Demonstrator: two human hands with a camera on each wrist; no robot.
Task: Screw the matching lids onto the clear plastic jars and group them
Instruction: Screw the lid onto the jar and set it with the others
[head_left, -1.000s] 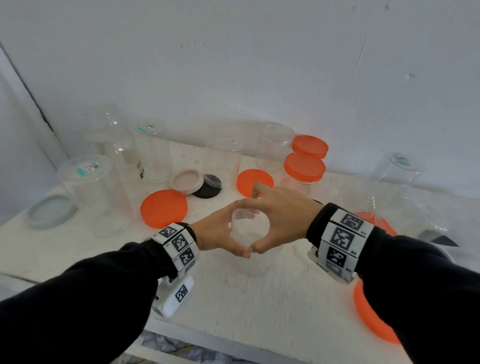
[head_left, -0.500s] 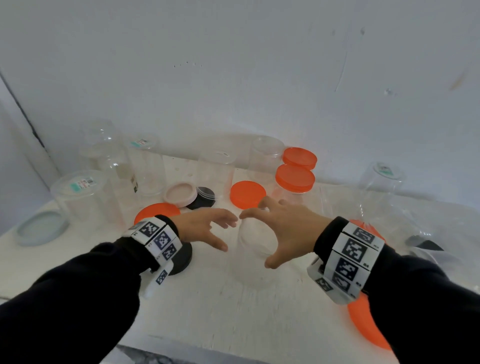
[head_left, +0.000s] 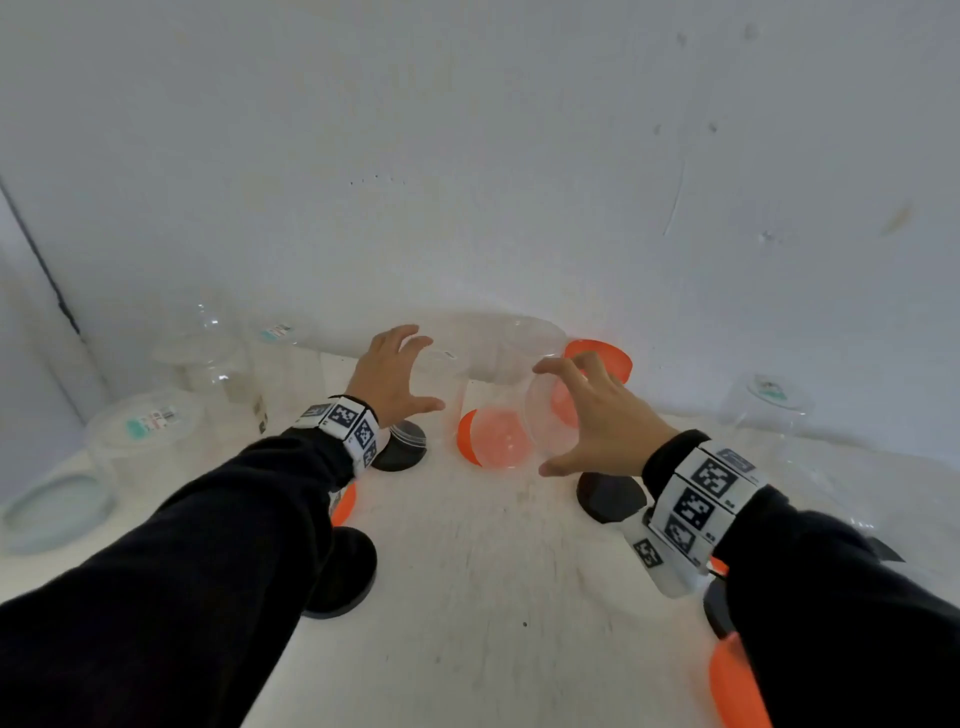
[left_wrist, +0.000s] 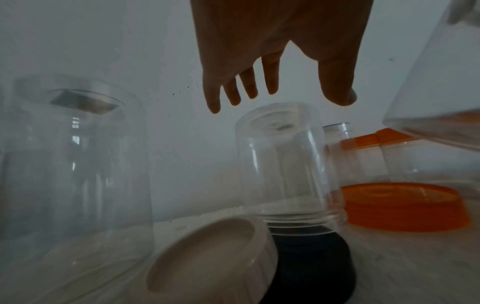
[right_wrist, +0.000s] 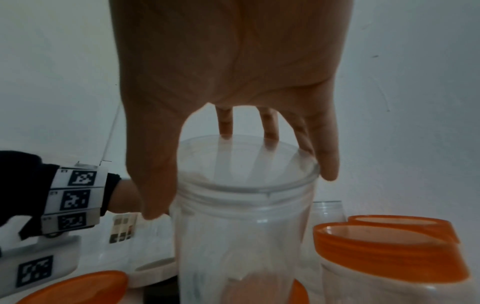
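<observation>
My right hand (head_left: 543, 418) grips an open clear jar (head_left: 511, 415) by its rim from above, thumb on the near side and fingers on the far side; the right wrist view shows that jar (right_wrist: 244, 226) hanging under the right hand (right_wrist: 233, 174). It hovers over an orange lid (head_left: 467, 441) lying on the table. My left hand (head_left: 415, 371) is open with spread fingers, just above an upside-down clear jar (head_left: 444, 387). In the left wrist view the left hand (left_wrist: 280, 98) holds nothing over that jar (left_wrist: 285, 164).
Two orange-lidded jars (head_left: 602, 356) stand by the wall. Black lids (head_left: 400, 447) (head_left: 608, 496) (head_left: 343, 571), a beige lid (left_wrist: 207, 257), an orange lid (head_left: 737, 686) and a grey-blue lid (head_left: 52, 514) lie on the white table (head_left: 493, 597). Clear jars (head_left: 145, 431) stand left.
A second ago both hands held the jar near me. The left hand let go and reached toward the wall; the right hand carried the jar away from me, over the orange lid.
</observation>
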